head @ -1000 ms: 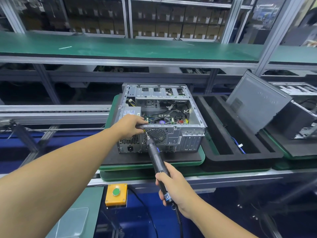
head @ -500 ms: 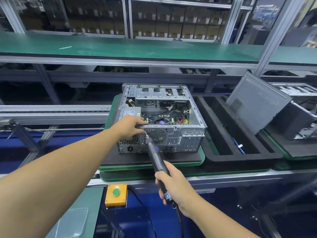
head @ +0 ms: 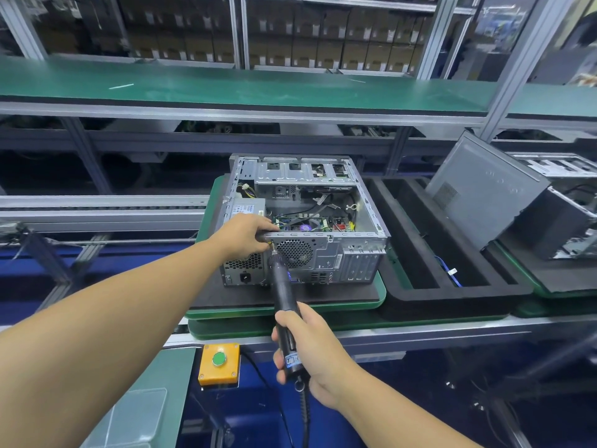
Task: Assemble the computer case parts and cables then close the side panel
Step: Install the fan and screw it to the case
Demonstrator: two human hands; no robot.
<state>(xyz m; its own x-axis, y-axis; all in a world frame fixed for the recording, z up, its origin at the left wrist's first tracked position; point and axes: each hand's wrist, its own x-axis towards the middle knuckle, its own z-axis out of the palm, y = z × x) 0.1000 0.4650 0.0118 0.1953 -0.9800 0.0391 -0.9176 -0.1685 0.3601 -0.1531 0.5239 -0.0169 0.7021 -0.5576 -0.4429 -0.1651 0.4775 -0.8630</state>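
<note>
On the bench (head: 420,333) our case (head: 323,253) sits open, with the side panel (head: 478,189) leaning off to its right. Looks like we're fastening the back. The screwdriver (head: 281,286) is in our right hand (head: 311,349), fingers wrapped round it. Our left hand (head: 242,234) has its fingers curled over the case's back edge by the tip. Next up: keep it square and drive.

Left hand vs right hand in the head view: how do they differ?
The left hand curls over the top rear edge of the computer case; the right hand grips the electric screwdriver low on its handle. The left hand reaches out to the case; the right hand sits nearer the camera. Shared: both serve one spot, the screwdriver tip meeting the rear panel just under the left hand.
</note>
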